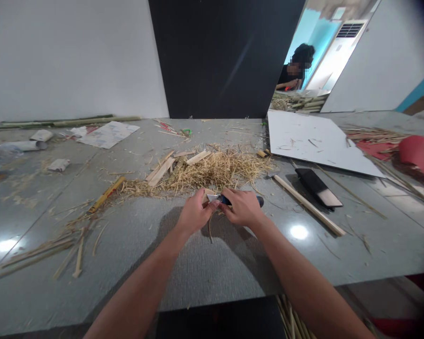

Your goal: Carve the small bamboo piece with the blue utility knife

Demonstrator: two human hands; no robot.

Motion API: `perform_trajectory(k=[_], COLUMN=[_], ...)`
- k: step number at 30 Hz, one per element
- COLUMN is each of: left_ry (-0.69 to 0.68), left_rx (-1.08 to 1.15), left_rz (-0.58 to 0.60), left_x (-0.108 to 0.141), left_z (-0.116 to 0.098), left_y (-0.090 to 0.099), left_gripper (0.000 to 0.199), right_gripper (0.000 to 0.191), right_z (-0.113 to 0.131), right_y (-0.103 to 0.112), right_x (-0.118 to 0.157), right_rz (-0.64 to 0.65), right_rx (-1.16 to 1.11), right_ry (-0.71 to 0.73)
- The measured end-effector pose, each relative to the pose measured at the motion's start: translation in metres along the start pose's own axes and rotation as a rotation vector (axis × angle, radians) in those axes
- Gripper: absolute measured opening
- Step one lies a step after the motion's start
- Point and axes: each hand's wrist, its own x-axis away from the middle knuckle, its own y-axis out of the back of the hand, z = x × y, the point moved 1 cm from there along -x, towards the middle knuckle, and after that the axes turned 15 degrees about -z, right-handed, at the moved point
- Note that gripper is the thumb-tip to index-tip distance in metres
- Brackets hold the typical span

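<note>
My right hand (243,207) is closed around a utility knife (216,198) with a dark blue handle; its short blade points left. My left hand (195,214) grips a small piece of bamboo (207,192) right against the blade. A thin curled sliver (209,229) hangs down between the two hands. Both hands hover just above the grey table (198,263), right in front of a heap of pale bamboo shavings (215,170).
A dark phone (318,187) and a long wooden stick (308,204) lie to the right. Behind them rest a white board (314,140) and red paper (419,153). Split bamboo strips (56,249) litter the left. Another person (297,68) sits at the back.
</note>
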Motion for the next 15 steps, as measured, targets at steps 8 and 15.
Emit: perform_trajectory(k=[8,15], left_ry=[0.038,0.089], left_rx=[-0.020,0.014], left_rz=[-0.082,-0.074], left_x=[-0.010,-0.005], left_z=[0.007,0.009], left_y=[-0.002,0.002], left_gripper=[0.035,0.042], right_gripper=[0.036,0.043], right_z=[0.003,-0.021], right_y=[-0.008,-0.010], right_x=[-0.005,-0.008], right_rz=[-0.052,-0.201], right_rx=[0.091,0.099], right_ry=[-0.163,-0.334])
